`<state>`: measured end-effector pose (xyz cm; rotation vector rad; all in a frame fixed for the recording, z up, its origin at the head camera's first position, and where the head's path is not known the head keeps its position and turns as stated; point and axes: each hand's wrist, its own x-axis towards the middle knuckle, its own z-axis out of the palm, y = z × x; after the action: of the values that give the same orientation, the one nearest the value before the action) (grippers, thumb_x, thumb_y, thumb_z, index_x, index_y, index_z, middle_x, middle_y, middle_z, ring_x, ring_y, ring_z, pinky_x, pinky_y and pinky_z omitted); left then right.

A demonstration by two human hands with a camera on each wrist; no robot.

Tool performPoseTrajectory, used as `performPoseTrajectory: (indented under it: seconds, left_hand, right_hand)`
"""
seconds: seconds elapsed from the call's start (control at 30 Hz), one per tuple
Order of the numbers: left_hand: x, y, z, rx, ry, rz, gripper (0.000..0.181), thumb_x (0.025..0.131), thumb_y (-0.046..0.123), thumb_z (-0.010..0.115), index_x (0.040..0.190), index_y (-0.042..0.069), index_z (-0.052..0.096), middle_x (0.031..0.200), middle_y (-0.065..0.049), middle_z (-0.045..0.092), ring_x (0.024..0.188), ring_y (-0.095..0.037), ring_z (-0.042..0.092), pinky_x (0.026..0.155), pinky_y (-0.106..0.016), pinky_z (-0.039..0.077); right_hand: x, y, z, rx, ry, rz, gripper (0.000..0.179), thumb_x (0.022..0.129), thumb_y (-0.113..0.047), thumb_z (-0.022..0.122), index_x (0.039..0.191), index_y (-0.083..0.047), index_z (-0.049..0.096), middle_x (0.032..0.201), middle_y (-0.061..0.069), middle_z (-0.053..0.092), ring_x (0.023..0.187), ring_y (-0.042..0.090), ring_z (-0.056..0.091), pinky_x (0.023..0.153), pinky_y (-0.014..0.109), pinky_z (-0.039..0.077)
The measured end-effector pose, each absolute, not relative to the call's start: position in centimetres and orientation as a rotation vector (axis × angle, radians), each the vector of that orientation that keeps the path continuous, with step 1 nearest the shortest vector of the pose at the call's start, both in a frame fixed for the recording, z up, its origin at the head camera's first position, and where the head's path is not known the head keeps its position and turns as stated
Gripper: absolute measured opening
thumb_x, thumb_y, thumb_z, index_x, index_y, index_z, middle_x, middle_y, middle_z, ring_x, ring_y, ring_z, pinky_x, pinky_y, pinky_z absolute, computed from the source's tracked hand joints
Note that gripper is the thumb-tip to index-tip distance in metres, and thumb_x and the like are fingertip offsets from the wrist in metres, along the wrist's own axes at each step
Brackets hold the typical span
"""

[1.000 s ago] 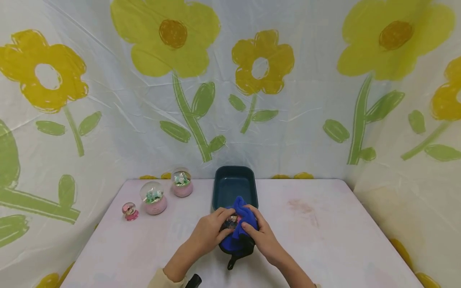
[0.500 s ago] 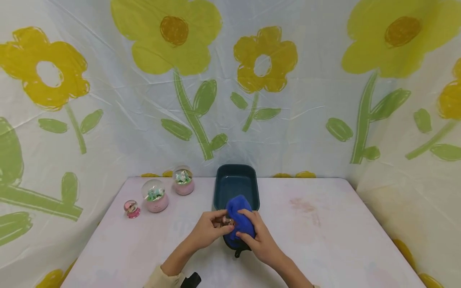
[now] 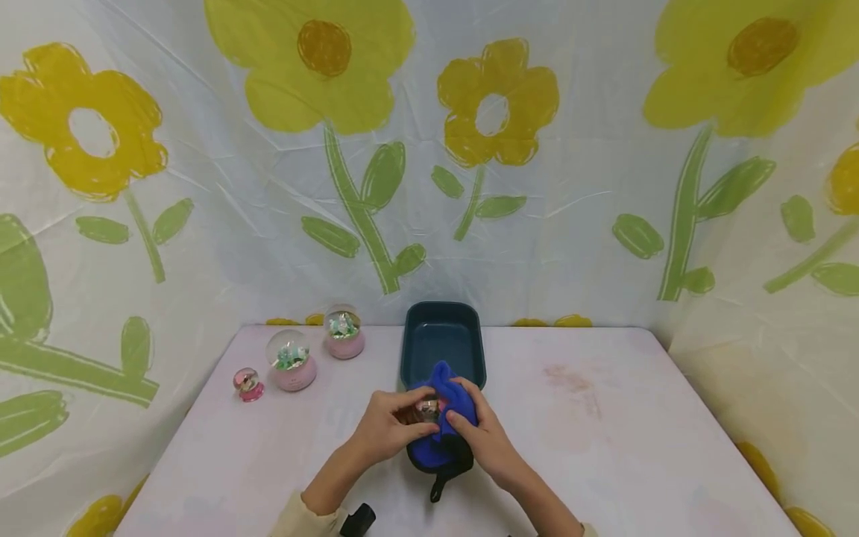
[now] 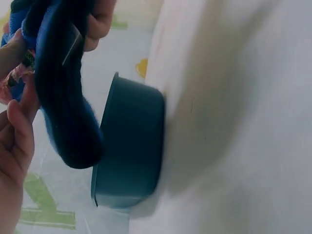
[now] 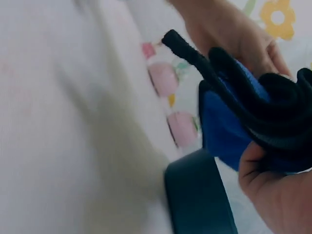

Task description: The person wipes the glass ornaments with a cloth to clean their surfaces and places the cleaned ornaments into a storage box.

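A small snow globe (image 3: 428, 409) is pinched between the thumb and fingers of my left hand (image 3: 382, 431), its clear dome facing left. My right hand (image 3: 495, 446) grips a blue cloth (image 3: 463, 401) with black edging and a loop, wrapped against the globe's right side. Folds of the cloth hide much of the globe; a bit of pink shows beside it in the left wrist view. Both hands are raised above the table, in front of a dark teal basin (image 3: 408, 350). From the right wrist, the bunched cloth (image 5: 224, 124) hangs over the right thumb.
At the left of the table (image 3: 570, 462) stand two larger snow globes (image 3: 293, 373) (image 3: 345, 344) with pink bases and a small pink one (image 3: 249, 385). A flower-printed curtain (image 3: 537, 261) surrounds the table's back and sides.
The cloth was folded over the globe half a second ago; now it is drawn back and the dome shows again. Both hands stay in nearly the same place, and the head view has tilted slightly.
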<state>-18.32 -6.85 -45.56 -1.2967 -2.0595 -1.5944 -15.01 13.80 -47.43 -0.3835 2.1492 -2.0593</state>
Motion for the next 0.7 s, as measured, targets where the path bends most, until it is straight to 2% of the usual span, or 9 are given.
performPoseTrajectory:
  seconds: [0.17, 0.3, 0.43, 0.57, 0.63, 0.7]
  left_hand:
    - [-18.7, -7.0, -45.2, -1.342, -2.043, -1.445, 0.044, 0.072, -0.006, 0.081, 0.114, -0.008, 0.066, 0.084, -0.016, 0.071, 0.054, -0.009, 0.057, 0.049, -0.017, 0.048]
    - [-19.1, -7.2, -46.1, -1.305, -2.099, -1.564, 0.037, 0.077, -0.005, 0.078, 0.112, -0.006, 0.067, 0.081, -0.013, 0.069, 0.052, -0.009, 0.053, 0.046, -0.019, 0.047]
    - [-19.5, -7.5, -48.2, -1.241, -2.207, -1.82, 0.037, 0.083, -0.002, 0.074, 0.119, -0.006, 0.065, 0.078, -0.008, 0.066, 0.05, -0.005, 0.048, 0.04, -0.023, 0.043]
    - [-19.9, -8.0, -49.5, -1.216, -2.243, -2.113, 0.031, 0.09, 0.001, 0.067, 0.119, -0.008, 0.063, 0.071, -0.018, 0.062, 0.045, -0.007, 0.046, 0.034, -0.036, 0.039]
    - [-20.0, -8.2, -49.7, -1.202, -2.248, -2.237, 0.024, 0.093, 0.005, 0.064, 0.114, -0.008, 0.065, 0.07, -0.024, 0.059, 0.045, -0.008, 0.047, 0.035, -0.039, 0.038]
    - [-20.0, -8.4, -49.7, -1.182, -2.255, -2.307, 0.026, 0.094, 0.008, 0.064, 0.114, -0.007, 0.065, 0.07, -0.024, 0.058, 0.046, -0.009, 0.047, 0.038, -0.038, 0.038]
  right_hand:
    - [-15.1, 13.9, -46.6, -0.309, 2.104, -2.056, 0.049, 0.101, -0.025, 0.055, 0.146, -0.022, 0.036, 0.147, 0.016, 0.036, 0.13, 0.038, 0.039, 0.101, 0.053, 0.039]
    - [-15.1, 13.8, -46.8, -0.394, 2.194, -2.022, 0.052, 0.097, -0.019, 0.061, 0.145, -0.02, 0.04, 0.147, 0.018, 0.035, 0.127, 0.041, 0.041, 0.096, 0.051, 0.044]
    - [-14.6, 13.7, -47.7, -0.565, 2.376, -1.908, 0.051, 0.095, -0.017, 0.064, 0.142, -0.02, 0.043, 0.144, 0.019, 0.036, 0.124, 0.043, 0.043, 0.09, 0.054, 0.047]
    - [-14.2, 13.5, -48.3, -0.715, 2.596, -1.772, 0.048, 0.092, -0.022, 0.068, 0.137, -0.025, 0.049, 0.132, 0.015, 0.041, 0.119, 0.041, 0.047, 0.087, 0.057, 0.048]
    - [-14.1, 13.4, -48.4, -0.767, 2.677, -1.727, 0.047, 0.091, -0.023, 0.07, 0.134, -0.027, 0.051, 0.127, 0.012, 0.042, 0.117, 0.041, 0.048, 0.085, 0.057, 0.049]
    - [-14.1, 13.3, -48.6, -0.78, 2.697, -1.721, 0.046, 0.091, -0.023, 0.07, 0.133, -0.028, 0.052, 0.128, 0.011, 0.041, 0.117, 0.04, 0.048, 0.084, 0.056, 0.049]
